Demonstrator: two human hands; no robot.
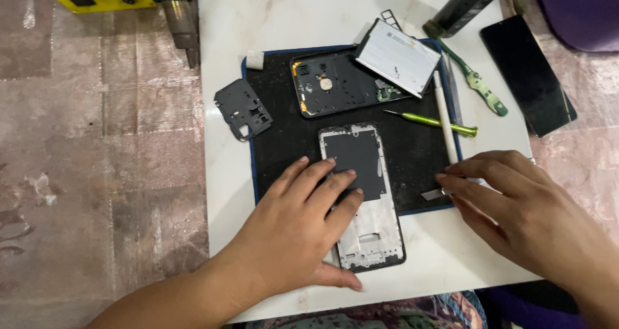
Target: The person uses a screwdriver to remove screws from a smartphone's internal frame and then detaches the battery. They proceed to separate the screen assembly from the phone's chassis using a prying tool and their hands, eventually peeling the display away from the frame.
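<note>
- The left hand lies flat, fingers spread and gripping nothing, pressing the phone frame down onto the mat; the frame's lower end juts past the mat toward the person, just right of the palm.
- The right hand has its fingers loosely curled, their tips on a small metal blade at the mat's edge; I cannot tell whether it is pinched or only touched.
- Judged step: steadying the stripped frame while picking up a tool. A next move would call for firm pressure from the left and a clean pinch.
- Just beyond the right fingertips lie a white stick and a green screwdriver.
- Farther off: back cover, battery, black shield.
</note>
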